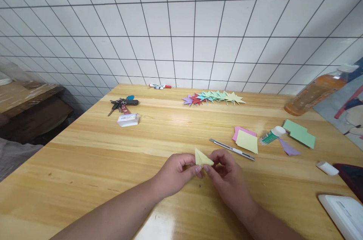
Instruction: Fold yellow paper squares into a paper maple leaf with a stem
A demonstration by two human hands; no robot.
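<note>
Since the yellow paper is folded, left hand and right hand pinch its near edge, probably keeping creases closed; cutter lies beyond this grip.

"What's on the left of the table?"
"Keys, with a box in front."
"On the right?"
"A glue stick between paper piles, a bottle behind."
"Front middle?"
"Paper, in both hands."

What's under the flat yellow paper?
Pink paper shows past the top and left of the yellow paper. The rest beneath is covered; can't tell whether anything else lies there.
</note>
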